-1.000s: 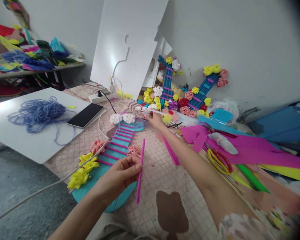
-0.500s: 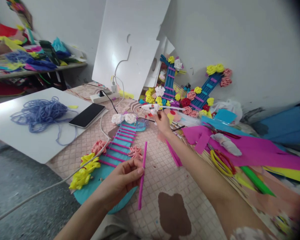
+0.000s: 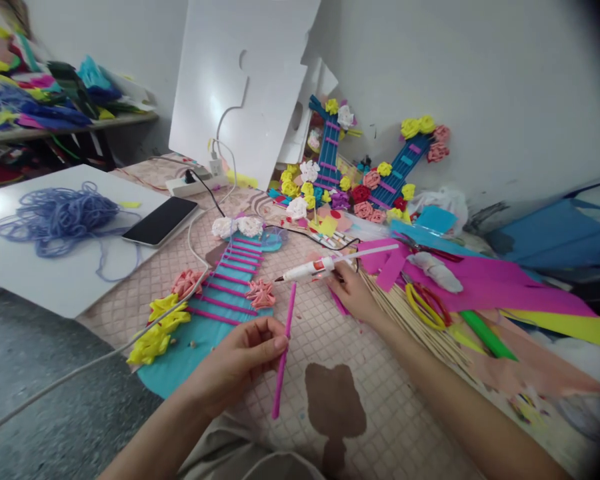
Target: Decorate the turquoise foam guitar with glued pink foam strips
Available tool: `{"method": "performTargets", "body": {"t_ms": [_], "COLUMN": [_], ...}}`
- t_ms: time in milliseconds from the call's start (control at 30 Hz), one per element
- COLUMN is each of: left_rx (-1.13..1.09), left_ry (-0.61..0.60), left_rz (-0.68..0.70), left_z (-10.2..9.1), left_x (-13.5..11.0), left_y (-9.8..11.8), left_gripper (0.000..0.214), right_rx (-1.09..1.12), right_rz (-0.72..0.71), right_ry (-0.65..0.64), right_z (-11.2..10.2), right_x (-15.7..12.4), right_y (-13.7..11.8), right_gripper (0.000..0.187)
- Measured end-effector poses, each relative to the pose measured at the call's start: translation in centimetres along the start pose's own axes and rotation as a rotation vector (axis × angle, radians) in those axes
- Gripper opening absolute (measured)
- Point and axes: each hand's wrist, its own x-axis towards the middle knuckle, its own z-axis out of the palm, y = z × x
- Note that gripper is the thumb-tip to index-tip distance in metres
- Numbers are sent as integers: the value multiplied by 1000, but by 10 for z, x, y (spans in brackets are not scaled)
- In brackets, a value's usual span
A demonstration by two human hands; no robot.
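Note:
Between thumb and fingers, my left hand (image 3: 255, 350) pinches a thin magenta paper-wrapped stick (image 3: 282, 373), held slanted above the table. My right hand (image 3: 353, 293) grips a white hot glue gun (image 3: 307, 270), its dark nozzle pointing left toward the stick's upper end and a long glue stick poking out behind. Left of both hands lies a turquoise board (image 3: 175, 363) shaped like a ladder-necked piece, crossed by several magenta strips (image 3: 225, 285). Pink, yellow (image 3: 160, 330) and white paper flowers (image 3: 237, 227) edge it. The right hand partly hides a magenta piece beneath it.
A white cable (image 3: 105, 350) crosses the left side. Behind it are a phone (image 3: 161, 221) and blue yarn (image 3: 63, 217) on a white board. To the right lie thin wooden sticks (image 3: 420, 323), yellow-and-red-handled scissors (image 3: 425, 307) and magenta paper (image 3: 505, 283). Flowered blue pieces (image 3: 403, 170) lean at the wall.
My right hand has lifted the glue gun from the back and brought it nearer, toward the magenta stick. My left hand still holds the stick in about the same place. The view shifted slightly.

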Motion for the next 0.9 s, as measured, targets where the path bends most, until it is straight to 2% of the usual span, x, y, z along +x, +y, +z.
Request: {"method": "performTargets", "body": {"t_ms": [200, 467, 533, 600, 633, 700, 733, 800, 900], "left_rx": [85, 274, 347, 464, 546, 745, 851, 1023, 1179], "left_ry": [-5, -21, -25, -16, 1, 48, 74, 93, 72], "left_rz": [40, 123, 142, 175, 198, 257, 298, 396, 555], "left_z": [4, 6, 9, 13, 16, 24, 28, 36, 46], "left_x": [1, 3, 3, 1, -1, -5, -7, -11, -15], "left_y": [0, -1, 0, 2, 3, 5, 6, 7, 4], "left_gripper": [26, 25, 25, 23, 21, 14, 10, 4, 8], "right_rx": [-37, -29, -3, 49, 69, 62, 29, -78, -228], "right_rz": [25, -1, 29, 82, 96, 48, -7, -96, -259], "right_ry": [23, 87, 163, 281, 343, 384, 355, 195, -15], "right_z": [5, -2, -5, -12, -17, -31, -39, -57, -76], "right_x": [-2, -9, -17, -28, -33, -44, -48, -54, -58], "right_y": [-4, -4, -6, -16, -25, -51, -66, -99, -137], "right_gripper": [25, 34, 32, 20, 13, 9, 8, 4, 7]}}
